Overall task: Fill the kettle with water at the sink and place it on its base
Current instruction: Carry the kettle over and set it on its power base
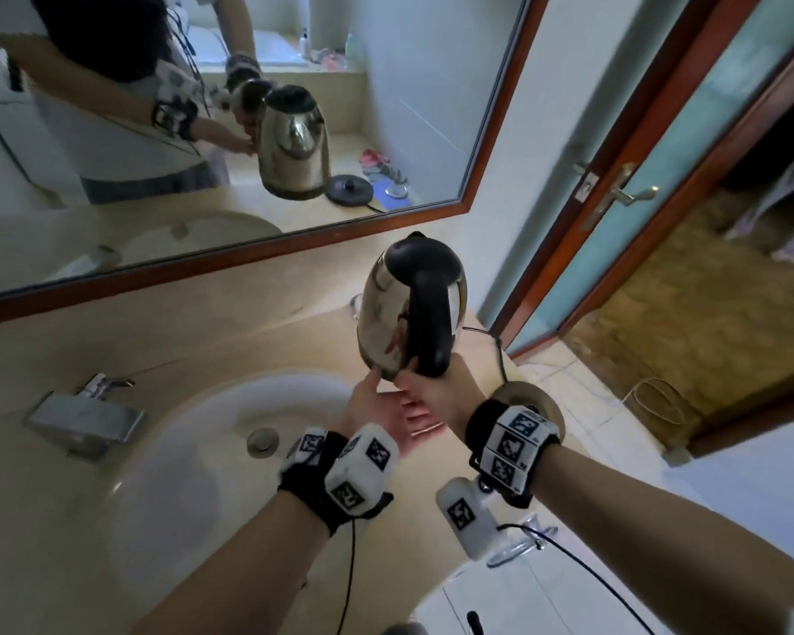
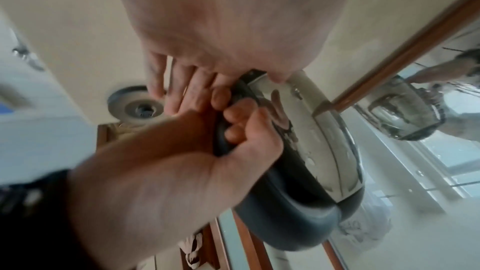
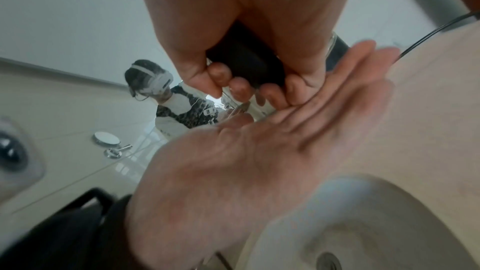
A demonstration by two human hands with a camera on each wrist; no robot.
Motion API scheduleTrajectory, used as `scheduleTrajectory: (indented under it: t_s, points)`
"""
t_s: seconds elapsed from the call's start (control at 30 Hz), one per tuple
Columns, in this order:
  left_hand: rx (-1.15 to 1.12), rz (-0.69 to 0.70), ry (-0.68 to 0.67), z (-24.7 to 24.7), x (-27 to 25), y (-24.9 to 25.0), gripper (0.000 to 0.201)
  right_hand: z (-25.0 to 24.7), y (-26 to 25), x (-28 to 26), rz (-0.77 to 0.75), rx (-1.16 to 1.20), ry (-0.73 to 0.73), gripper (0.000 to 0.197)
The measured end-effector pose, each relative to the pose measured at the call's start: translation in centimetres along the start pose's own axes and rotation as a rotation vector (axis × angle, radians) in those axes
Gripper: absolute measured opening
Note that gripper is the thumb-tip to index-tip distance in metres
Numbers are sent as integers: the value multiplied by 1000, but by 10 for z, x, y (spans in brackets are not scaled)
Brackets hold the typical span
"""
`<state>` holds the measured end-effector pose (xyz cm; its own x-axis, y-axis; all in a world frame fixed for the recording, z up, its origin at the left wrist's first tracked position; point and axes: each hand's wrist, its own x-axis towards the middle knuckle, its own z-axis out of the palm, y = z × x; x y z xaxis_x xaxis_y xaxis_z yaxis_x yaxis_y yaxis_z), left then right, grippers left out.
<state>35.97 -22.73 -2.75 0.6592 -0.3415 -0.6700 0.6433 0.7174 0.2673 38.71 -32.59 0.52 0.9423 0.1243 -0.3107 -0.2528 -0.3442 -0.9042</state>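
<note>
A steel kettle [image 1: 386,313] with a black lid and handle hangs tilted in the air over the counter, right of the sink [image 1: 193,451]. My right hand [image 1: 432,382] grips the lower end of its black handle [image 3: 246,59]. My left hand [image 1: 386,414] lies open, palm up, just under the kettle's bottom, with the thumb touching the bottom rim. The round kettle base [image 1: 546,405] sits on the counter by its right edge, partly hidden behind my right wrist; in the left wrist view the base [image 2: 135,106] shows beyond the fingers.
A chrome faucet [image 1: 88,414] stands left of the basin. A wood-framed mirror [image 1: 248,249] runs along the wall behind. The base's black cord [image 1: 496,346] trails over the counter edge. A door [image 1: 615,194] stands open on the right. A glass holder [image 1: 514,547] sticks out below the counter.
</note>
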Motion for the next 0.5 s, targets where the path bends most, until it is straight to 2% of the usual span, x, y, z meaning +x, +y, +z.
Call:
scheduleTrajectory:
  t_s: [0.1, 0.27, 0.43, 0.5]
  points:
    - [-17, 47, -27, 39, 4, -16, 67, -27, 11, -7, 12, 20, 51, 25]
    - [-83, 43, -145, 81, 10, -55, 60, -76, 29, -17, 28, 55, 86, 4]
    - [-97, 106, -162, 114, 55, -104, 53, -144, 60, -17, 53, 12, 55, 6]
    - [-103, 129, -123, 127, 78, -123, 49, -171, 72, -11, 52, -46, 44, 12]
